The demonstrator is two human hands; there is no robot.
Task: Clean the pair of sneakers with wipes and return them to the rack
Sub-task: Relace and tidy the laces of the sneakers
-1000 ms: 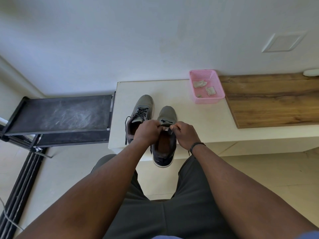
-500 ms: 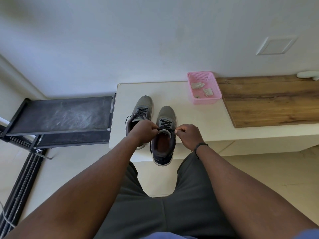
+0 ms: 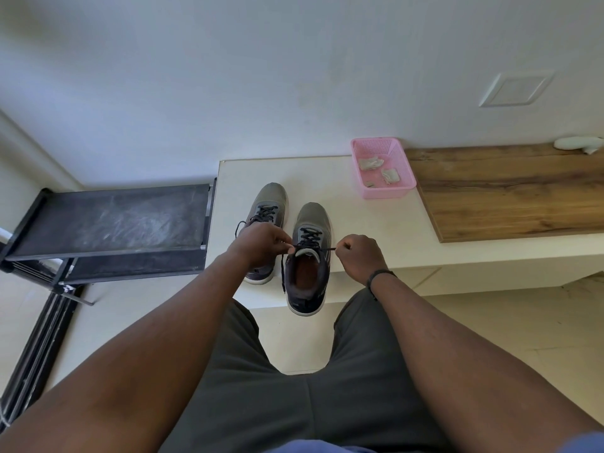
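Since both hands sit right at the tongue of the right-hand sneaker (image 3: 309, 256), mid-frame, the lace (image 3: 313, 248) runs straight across between them, crosswise to the shoe's toe-to-heel axis. Left hand (image 3: 261, 243) pinches one end, right hand (image 3: 359, 256) pinches the other, pulled taut. Grey uppers, white sole, heel hanging over the white ledge (image 3: 343, 204). Its twin (image 3: 266, 207) sits just left, and the rack (image 3: 111, 223) is further left.

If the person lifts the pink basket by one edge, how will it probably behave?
The pink basket looks like thin perforated plastic, so it is probably light and may flex slightly. It holds only crumpled wipes, so it should barely tip, though these could slide.
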